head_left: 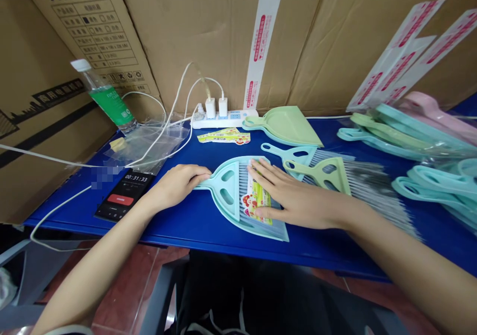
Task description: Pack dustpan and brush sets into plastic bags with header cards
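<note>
A light-blue dustpan [231, 221] lies on the blue table with a matching hand brush [233, 201] nested in it, grey bristles to the right. My left hand [181, 185] is closed round the handle end at the left; whether both handles are in the grip is hidden. Across the bristles lies a yellow-green printed card [254, 202] with a cartoon figure. My right hand [294, 198] rests flat over the card and bristles, fingers stretched out. Just beyond it, a green hand brush [318, 173] and a blue hand brush [288, 153] lie overlapping.
Behind are a green dustpan [288, 124], loose printed cards [223, 136] and a power strip [238, 119] with white cables. More dustpans [398, 126] and blue brushes [439, 183] are piled right. A phone [124, 193], plastic bag [152, 138] and tilted bottle [110, 104] stay left.
</note>
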Available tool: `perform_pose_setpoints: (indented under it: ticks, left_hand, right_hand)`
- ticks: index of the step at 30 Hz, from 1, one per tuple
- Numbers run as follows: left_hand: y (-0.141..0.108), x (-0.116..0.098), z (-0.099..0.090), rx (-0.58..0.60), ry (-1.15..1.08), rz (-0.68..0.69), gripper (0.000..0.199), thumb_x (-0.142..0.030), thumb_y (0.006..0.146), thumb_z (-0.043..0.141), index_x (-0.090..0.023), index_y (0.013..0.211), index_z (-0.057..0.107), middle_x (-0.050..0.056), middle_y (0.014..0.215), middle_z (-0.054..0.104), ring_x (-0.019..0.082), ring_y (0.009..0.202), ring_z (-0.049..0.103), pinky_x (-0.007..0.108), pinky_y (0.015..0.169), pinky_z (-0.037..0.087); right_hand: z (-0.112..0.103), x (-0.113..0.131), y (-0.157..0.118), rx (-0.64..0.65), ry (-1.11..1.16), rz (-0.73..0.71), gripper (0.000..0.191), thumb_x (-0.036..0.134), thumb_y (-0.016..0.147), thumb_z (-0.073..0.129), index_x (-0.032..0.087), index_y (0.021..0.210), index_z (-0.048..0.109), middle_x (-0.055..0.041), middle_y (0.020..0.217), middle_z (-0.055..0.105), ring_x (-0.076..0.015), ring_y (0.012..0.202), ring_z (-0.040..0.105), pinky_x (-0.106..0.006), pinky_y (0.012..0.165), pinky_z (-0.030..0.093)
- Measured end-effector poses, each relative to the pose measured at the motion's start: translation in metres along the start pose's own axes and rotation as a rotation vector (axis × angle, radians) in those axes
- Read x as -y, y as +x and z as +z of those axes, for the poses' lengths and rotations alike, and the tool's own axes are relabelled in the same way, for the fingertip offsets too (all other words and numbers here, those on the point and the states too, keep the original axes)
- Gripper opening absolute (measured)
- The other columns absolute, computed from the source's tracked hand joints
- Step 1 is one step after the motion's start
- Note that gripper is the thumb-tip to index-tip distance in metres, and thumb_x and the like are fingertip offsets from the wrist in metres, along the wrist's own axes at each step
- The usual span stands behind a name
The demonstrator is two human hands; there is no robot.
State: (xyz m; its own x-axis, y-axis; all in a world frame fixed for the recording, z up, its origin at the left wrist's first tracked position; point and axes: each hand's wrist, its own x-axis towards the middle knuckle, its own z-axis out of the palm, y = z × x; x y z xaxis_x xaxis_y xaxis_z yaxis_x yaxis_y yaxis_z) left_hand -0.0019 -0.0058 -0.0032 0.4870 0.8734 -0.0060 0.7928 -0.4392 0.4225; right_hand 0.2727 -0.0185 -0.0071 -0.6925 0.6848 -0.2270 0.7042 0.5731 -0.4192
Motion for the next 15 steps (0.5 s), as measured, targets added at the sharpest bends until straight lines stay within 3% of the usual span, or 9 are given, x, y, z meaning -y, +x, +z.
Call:
perform_pose_setpoints:
  ticks: [8,15]
  left_hand:
    - [0.0004,-0.0014,-0.0009,-0.003,-0.020,0.015,0.037,-0.039,0.095,0.039,-0.023,0.100,0.071,0.002,0.103,0.075,0.020,0.094,0.068,0.027,0.086,0.048]
    - [0.0010,0.0012,-0.0002,-0.005,-0.032,0.037,0.039,-0.042,0.094,0.037,-0.022,0.097,0.071,0.002,0.100,0.075,0.020,0.092,0.068,0.027,0.084,0.048]
  right_hand:
    - [-0.0001,0.0015,0.0023,0.044,-0.008,0.020,0.102,0.073,0.088,0.032,0.001,0.156,0.008,-0.0156,0.162,-0.006,-0.0348,0.146,-0.014,-0.056,0.119,0.004]
    - [-0.0034,0.0023,-0.0010,0.042,-0.003,0.027,0.101,0.077,0.087,0.029,0.009,0.157,0.008,-0.0117,0.163,-0.005,-0.0338,0.146,-0.012,-0.056,0.119,0.007]
